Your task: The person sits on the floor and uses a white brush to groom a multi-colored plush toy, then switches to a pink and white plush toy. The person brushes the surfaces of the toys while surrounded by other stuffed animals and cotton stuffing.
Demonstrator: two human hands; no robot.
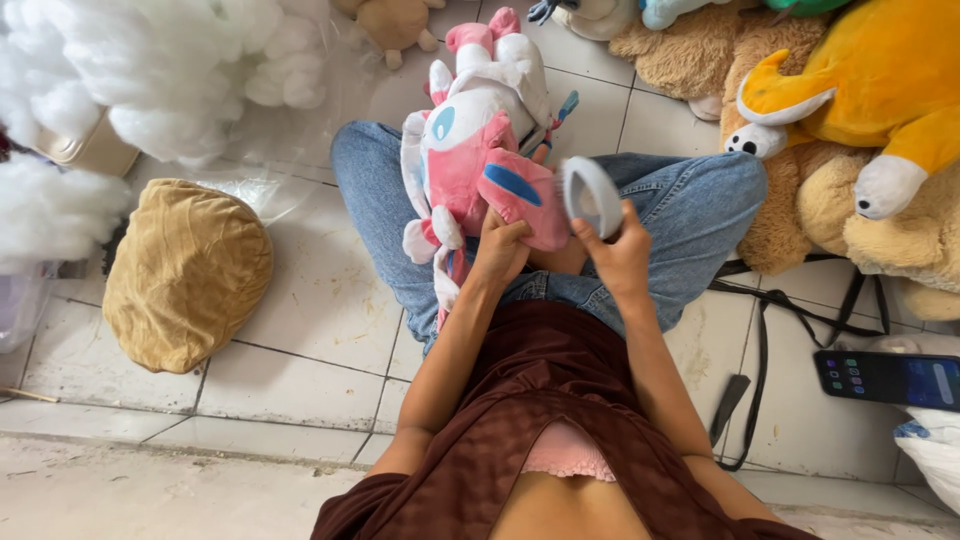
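While clamping the pink-and-white stuffed plush toy (pixel 478 160) in the left hand (pixel 500 245), right hand (pixel 622 255) pinching a grey-white ribbon loop (pixel 592 195), mid-attaching probably, needs lining up against the plush.

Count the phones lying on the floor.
1: a dark phone lies on the tiled floor at the right edge, screen lit, near a black strap. Others may be hidden under the plush toys.

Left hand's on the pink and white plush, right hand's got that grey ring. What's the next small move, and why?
Probably bring the grey ring-shaped piece in the right hand down towards the pink and white plush toy. The ring is raised just beside the toy, apart from it, while the left hand pinches the toy's pink flap on the lap, steadying it.
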